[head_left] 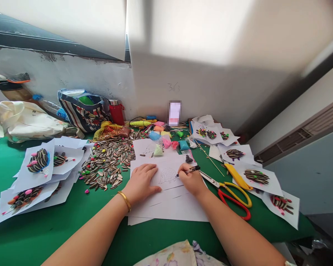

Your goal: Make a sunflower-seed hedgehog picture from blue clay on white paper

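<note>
Under both hands lies a small stack of white paper. On the top sheet is a line drawing of a hedgehog-like animal. My left hand rests flat on the sheet, left of the drawing, with its fingers stretched out. My right hand grips a black pen, its tip down at the drawing's right edge. Directly right of that hand lie scissors with a yellow and a red handle. A yellow utility knife is beside them.
Sunflower seeds are heaped left of the paper. Several packets of coloured clay lie behind it. Finished seed-animal cards are piled left, with more cards on the right. A red flask and a phone stand near the wall.
</note>
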Action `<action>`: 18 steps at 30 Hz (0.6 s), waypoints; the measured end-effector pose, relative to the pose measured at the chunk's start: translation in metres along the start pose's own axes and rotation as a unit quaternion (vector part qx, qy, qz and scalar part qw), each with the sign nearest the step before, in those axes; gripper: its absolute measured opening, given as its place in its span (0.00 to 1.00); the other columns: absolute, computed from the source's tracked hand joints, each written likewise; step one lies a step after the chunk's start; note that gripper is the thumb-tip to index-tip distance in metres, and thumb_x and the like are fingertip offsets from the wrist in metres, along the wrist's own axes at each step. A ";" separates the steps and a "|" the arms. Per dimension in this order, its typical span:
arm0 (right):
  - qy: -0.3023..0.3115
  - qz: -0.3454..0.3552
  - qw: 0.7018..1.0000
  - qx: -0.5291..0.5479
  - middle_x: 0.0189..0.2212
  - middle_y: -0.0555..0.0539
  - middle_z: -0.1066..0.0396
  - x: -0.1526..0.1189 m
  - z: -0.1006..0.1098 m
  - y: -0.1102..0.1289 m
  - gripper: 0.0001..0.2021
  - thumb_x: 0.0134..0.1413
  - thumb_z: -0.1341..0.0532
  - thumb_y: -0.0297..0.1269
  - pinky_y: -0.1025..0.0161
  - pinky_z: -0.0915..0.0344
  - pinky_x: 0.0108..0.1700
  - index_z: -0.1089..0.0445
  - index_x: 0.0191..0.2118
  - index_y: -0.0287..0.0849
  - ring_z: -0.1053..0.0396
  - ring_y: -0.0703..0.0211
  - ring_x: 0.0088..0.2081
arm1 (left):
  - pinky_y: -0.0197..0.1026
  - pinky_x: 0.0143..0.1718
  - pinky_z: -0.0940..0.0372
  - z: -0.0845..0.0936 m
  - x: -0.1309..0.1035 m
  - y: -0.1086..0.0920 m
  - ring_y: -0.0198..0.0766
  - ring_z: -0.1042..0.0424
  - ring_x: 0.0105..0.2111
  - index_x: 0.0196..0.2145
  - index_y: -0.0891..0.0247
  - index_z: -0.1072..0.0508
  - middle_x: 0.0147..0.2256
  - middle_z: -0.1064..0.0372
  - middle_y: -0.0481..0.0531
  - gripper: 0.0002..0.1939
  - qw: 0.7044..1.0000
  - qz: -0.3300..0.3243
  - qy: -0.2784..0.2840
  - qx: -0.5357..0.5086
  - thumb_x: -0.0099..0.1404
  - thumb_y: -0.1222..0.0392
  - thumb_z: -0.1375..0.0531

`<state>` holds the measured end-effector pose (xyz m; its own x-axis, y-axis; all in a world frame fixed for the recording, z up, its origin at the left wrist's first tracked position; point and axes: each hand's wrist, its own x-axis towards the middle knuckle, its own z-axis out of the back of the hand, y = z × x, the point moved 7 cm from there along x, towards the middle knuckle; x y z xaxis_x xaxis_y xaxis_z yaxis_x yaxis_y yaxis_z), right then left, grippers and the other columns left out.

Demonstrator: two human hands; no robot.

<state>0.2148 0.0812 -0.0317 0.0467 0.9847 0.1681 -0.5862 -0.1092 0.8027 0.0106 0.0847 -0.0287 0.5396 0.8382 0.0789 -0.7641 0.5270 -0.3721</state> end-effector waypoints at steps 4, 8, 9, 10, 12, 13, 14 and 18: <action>0.000 0.006 1.000 0.005 0.20 0.53 0.34 0.000 0.001 0.002 0.07 0.45 0.48 0.31 0.63 0.44 0.28 0.35 0.22 0.46 0.37 0.58 0.26 | 0.56 0.61 0.50 0.000 0.000 0.000 0.54 0.45 0.62 0.59 0.56 0.34 0.62 0.40 0.56 0.37 1.000 -0.004 -0.004 -0.003 0.54 0.43 0.33; -0.035 0.008 0.999 0.009 0.23 0.52 0.32 0.001 0.008 0.004 0.07 0.47 0.48 0.32 0.62 0.41 0.32 0.34 0.24 0.46 0.35 0.57 0.29 | 0.56 0.61 0.50 -0.001 0.000 0.001 0.54 0.45 0.62 0.59 0.55 0.34 0.62 0.40 0.56 0.37 1.000 -0.001 -0.002 -0.005 0.54 0.42 0.34; -0.037 0.007 0.999 0.007 0.23 0.52 0.32 0.001 0.009 0.003 0.07 0.48 0.48 0.32 0.62 0.41 0.32 0.34 0.25 0.46 0.35 0.57 0.29 | 0.56 0.61 0.50 -0.001 0.000 0.001 0.54 0.46 0.62 0.59 0.56 0.34 0.62 0.40 0.56 0.37 1.000 -0.001 -0.002 -0.004 0.54 0.42 0.34; -0.034 0.005 0.999 0.005 0.24 0.52 0.32 0.002 0.009 0.003 0.07 0.49 0.48 0.33 0.62 0.41 0.32 0.33 0.26 0.46 0.35 0.57 0.29 | 0.56 0.61 0.50 -0.001 0.000 0.001 0.54 0.45 0.62 0.59 0.56 0.34 0.62 0.40 0.56 0.37 1.000 -0.002 -0.003 -0.003 0.54 0.42 0.34; -0.023 0.004 1.000 0.001 0.24 0.52 0.31 0.002 0.006 0.003 0.07 0.50 0.47 0.34 0.62 0.41 0.31 0.33 0.27 0.46 0.34 0.57 0.29 | 0.56 0.61 0.50 -0.001 0.000 0.001 0.54 0.45 0.62 0.59 0.56 0.34 0.62 0.40 0.56 0.37 1.000 -0.004 -0.004 0.001 0.54 0.42 0.34; -0.017 0.005 1.000 -0.002 0.24 0.52 0.31 0.002 0.005 0.003 0.07 0.51 0.47 0.34 0.62 0.41 0.31 0.33 0.27 0.46 0.34 0.57 0.29 | 0.56 0.61 0.50 -0.001 0.000 0.001 0.53 0.45 0.62 0.59 0.57 0.34 0.62 0.40 0.56 0.37 1.000 -0.005 -0.005 0.004 0.54 0.43 0.34; -0.012 0.007 1.000 -0.006 0.24 0.52 0.31 0.002 0.004 0.003 0.07 0.51 0.47 0.34 0.62 0.41 0.31 0.33 0.27 0.46 0.33 0.57 0.30 | 0.56 0.61 0.49 0.000 0.000 0.000 0.53 0.45 0.62 0.59 0.57 0.34 0.62 0.40 0.56 0.37 1.000 -0.006 -0.006 0.005 0.55 0.43 0.34; -0.009 -0.004 1.000 -0.022 0.24 0.52 0.30 0.002 0.004 0.002 0.07 0.50 0.47 0.33 0.62 0.41 0.31 0.33 0.27 0.46 0.33 0.57 0.29 | 0.56 0.61 0.49 0.001 0.000 -0.001 0.53 0.45 0.62 0.59 0.56 0.34 0.62 0.40 0.55 0.37 1.000 -0.006 -0.004 0.006 0.54 0.43 0.34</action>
<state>0.2169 0.0826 -0.0274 0.0650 0.9829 0.1721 -0.6206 -0.0953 0.7783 0.0107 0.0840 -0.0276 0.5464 0.8325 0.0915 -0.7611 0.5391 -0.3607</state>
